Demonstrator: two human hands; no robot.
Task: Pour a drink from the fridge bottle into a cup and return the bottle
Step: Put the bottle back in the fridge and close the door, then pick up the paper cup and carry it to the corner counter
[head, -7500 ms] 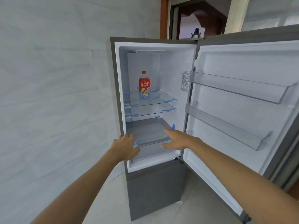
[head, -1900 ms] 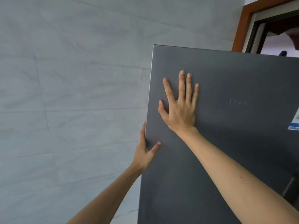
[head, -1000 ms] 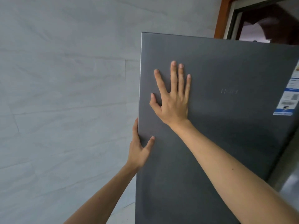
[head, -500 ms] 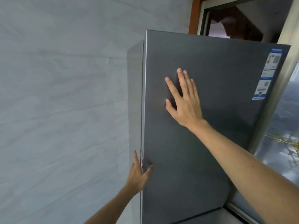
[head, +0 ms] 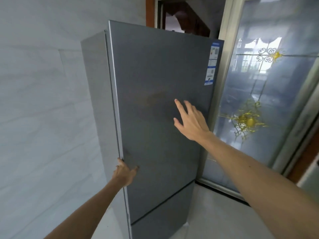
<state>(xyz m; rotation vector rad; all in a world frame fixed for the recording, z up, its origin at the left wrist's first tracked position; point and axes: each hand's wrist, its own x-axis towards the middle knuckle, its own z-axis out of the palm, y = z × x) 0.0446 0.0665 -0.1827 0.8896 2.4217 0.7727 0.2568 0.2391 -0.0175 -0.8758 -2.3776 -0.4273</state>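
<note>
Two bare hands reach toward a tall grey fridge (head: 155,66) whose upper door (head: 160,135) sits flush against the cabinet, with the lower door (head: 160,219) shut below it. The left hand (head: 125,173) rests low on the upper door's left edge, fingers fairly straight along the seam and thumb splayed on the front face. It presses rather than grips. The right hand (head: 191,121) is higher, in front of the middle of the door, fingers spread and relaxed and holding nothing. Whether its fingertips touch the panel I cannot tell. Neither the bottle nor the cup shows in this view, so where they are cannot be told. A blue-and-white label (head: 211,64) is stuck near the door's top right corner. To the left stands a pale tiled wall (head: 43,100). To the right is a glass door (head: 267,152) with gold ornaments (head: 248,121), and a light floor (head: 215,213) lies below.
</note>
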